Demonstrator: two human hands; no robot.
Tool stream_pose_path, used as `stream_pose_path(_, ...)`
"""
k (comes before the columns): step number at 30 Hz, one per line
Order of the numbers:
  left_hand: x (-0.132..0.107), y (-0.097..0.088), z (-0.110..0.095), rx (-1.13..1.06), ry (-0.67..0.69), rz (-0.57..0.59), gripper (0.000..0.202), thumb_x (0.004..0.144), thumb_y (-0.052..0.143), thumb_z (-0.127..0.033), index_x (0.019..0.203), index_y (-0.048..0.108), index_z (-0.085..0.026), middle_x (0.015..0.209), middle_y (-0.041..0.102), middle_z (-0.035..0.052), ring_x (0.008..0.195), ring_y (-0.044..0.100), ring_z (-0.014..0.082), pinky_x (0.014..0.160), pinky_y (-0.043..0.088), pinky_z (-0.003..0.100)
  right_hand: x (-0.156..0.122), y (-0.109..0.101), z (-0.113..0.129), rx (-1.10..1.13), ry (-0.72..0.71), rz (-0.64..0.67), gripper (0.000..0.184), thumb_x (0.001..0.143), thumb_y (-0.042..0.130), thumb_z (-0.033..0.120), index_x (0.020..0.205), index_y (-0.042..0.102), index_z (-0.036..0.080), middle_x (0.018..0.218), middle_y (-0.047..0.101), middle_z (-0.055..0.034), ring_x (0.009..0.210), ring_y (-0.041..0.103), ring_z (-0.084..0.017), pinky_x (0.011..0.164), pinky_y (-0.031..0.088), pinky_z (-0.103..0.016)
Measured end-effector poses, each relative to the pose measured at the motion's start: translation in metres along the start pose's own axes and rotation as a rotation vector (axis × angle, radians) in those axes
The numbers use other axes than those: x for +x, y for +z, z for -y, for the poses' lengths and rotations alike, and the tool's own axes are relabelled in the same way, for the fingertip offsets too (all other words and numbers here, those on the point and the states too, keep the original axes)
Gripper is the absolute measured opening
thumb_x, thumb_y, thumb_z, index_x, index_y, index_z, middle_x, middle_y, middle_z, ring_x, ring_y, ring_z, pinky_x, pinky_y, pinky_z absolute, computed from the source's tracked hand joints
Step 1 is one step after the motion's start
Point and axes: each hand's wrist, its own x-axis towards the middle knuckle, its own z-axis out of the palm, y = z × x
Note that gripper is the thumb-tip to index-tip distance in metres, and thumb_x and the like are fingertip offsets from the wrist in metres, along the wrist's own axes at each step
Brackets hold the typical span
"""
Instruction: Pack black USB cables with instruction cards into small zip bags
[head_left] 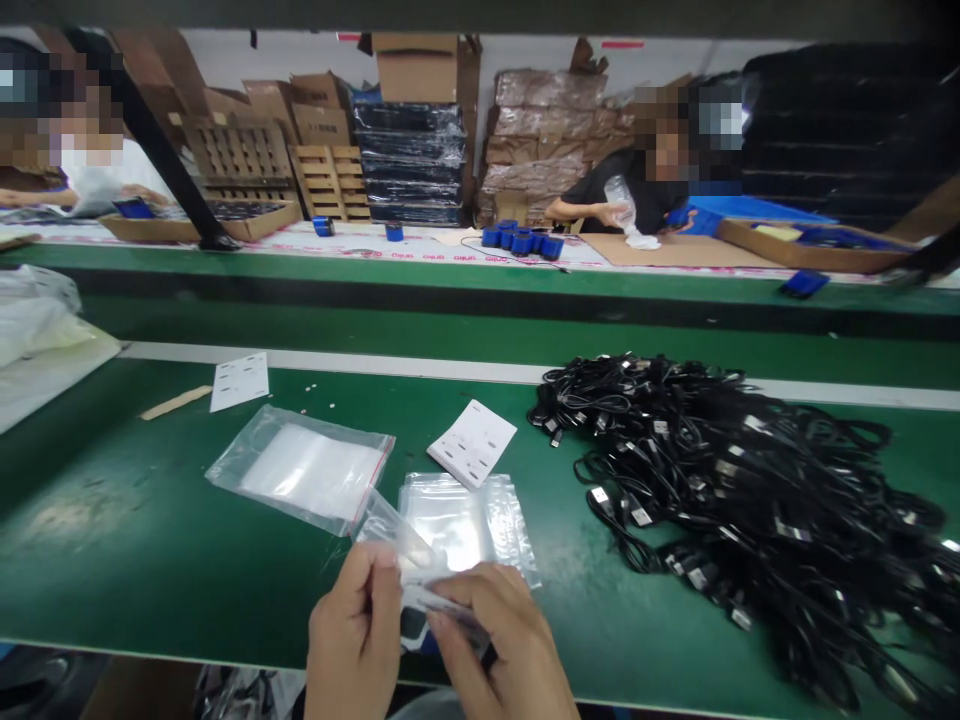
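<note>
At the front edge of the green table, my left hand (356,625) pinches the edge of a small clear plastic bag (397,532). Close beside it, my right hand (506,630) is closed on a thin white card (442,600) at the bag's mouth; whether the card is inside the bag I cannot tell. Just beyond my hands lies a stack of clear zip bags (450,515). Behind that is a stack of printed white cards (474,443). A larger zip bag (307,468) with white contents rests to the left. Something dark and blue below my fingers is mostly hidden.
A big heap of black USB cables (720,490) covers the right side. On the left are a single printed card (240,381), a cardboard strip (176,402) and white plastic sacks (45,340). Across the table, two people work near blue devices (521,240) and cardboard trays (817,245).
</note>
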Motion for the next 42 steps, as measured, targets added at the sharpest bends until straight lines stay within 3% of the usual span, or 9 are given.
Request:
stream_pose_path(3,0.003,-0.001,0.000,0.015,-0.019,-0.074,0.033,0.088,0.040,-0.037,0.058,0.041,-0.024,0.046,0.034,-0.0097,0.041,0.038,0.0095,0.042,0.034,0.018,-0.014,0.008,-0.005,0.103,0.060,-0.163,0.061,0.068,0.072,0.017,0.123,0.049,0.028,0.111,0.057,-0.0050,0.095,0.058,-0.022,0.081,0.046,-0.031)
stream_pose_path(6,0.006,-0.002,-0.003,0.024,-0.044,-0.113,0.033,0.089,0.039,-0.036,0.058,0.038,-0.024,0.046,0.034,-0.0099,0.041,0.038,0.0095,0.042,0.033,0.018,-0.025,0.012,-0.012,0.340,0.259,-0.086,0.085,0.057,0.080,0.019,0.132,0.041,0.028,0.115,0.056,-0.0071,0.086,0.061,-0.022,0.076,0.050,-0.031)
stream_pose_path(11,0.006,0.000,-0.006,0.012,-0.026,-0.108,0.034,0.088,0.040,-0.037,0.056,0.037,-0.024,0.045,0.032,-0.0100,0.040,0.036,0.0092,0.039,0.031,0.017,-0.019,0.011,-0.016,0.605,0.572,0.164,0.028,0.064,0.068,0.022,0.091,0.066,0.017,0.071,0.066,-0.0028,0.059,0.058,-0.015,0.059,0.046,-0.026)
stream_pose_path(17,-0.001,0.001,-0.007,-0.009,0.037,-0.091,0.033,0.089,0.040,-0.033,0.057,0.040,-0.024,0.046,0.034,-0.0096,0.039,0.038,0.0084,0.037,0.032,0.016,-0.007,0.007,-0.007,0.647,0.777,0.169,0.022,0.055,0.066,0.016,0.077,0.062,0.016,0.060,0.060,0.0033,0.051,0.051,-0.010,0.050,0.038,-0.020)
stream_pose_path(19,-0.003,0.001,-0.007,-0.016,0.078,-0.065,0.033,0.088,0.042,-0.032,0.056,0.043,-0.023,0.045,0.037,-0.0096,0.038,0.039,0.0079,0.036,0.034,0.015,-0.007,0.004,-0.005,0.510,0.713,0.170,0.008,0.058,0.062,0.015,0.062,0.056,0.017,0.050,0.049,0.0068,0.044,0.043,-0.008,0.044,0.031,-0.018)
stream_pose_path(22,-0.002,0.000,-0.008,-0.024,0.121,-0.030,0.034,0.088,0.043,-0.030,0.056,0.045,-0.022,0.042,0.046,-0.0093,0.037,0.046,0.0069,0.039,0.038,0.013,-0.009,-0.001,-0.003,0.285,0.390,0.014,0.015,0.065,0.058,0.015,0.052,0.052,0.018,0.049,0.046,0.0057,0.043,0.043,-0.008,0.042,0.031,-0.019)
stream_pose_path(28,-0.001,0.001,-0.012,-0.017,0.191,0.014,0.029,0.086,0.047,-0.029,0.059,0.051,-0.021,0.043,0.051,-0.0090,0.036,0.050,0.0069,0.039,0.039,0.012,-0.012,-0.003,-0.006,0.081,-0.076,-0.236,0.014,0.075,0.056,0.008,0.072,0.066,0.018,0.060,0.060,0.0008,0.048,0.056,-0.009,0.046,0.040,-0.017)
stream_pose_path(36,-0.007,0.003,-0.007,0.105,0.490,0.068,0.012,0.084,0.047,-0.015,0.079,0.056,-0.021,0.055,0.059,-0.0053,0.043,0.058,0.0088,0.045,0.046,0.014,-0.015,-0.005,-0.018,-0.119,-0.285,-0.219,0.016,0.081,0.055,0.007,0.090,0.062,0.017,0.068,0.060,-0.0038,0.055,0.057,-0.013,0.048,0.045,-0.020)
stream_pose_path(42,-0.011,0.008,-0.002,0.189,0.590,0.058,0.013,0.084,0.046,-0.012,0.078,0.054,-0.020,0.059,0.061,-0.0011,0.048,0.060,0.0124,0.046,0.046,0.018,-0.014,-0.010,-0.015,-0.341,-0.249,-0.080,0.018,0.084,0.049,0.009,0.090,0.064,0.016,0.066,0.059,-0.0044,0.054,0.058,-0.016,0.049,0.048,-0.021)
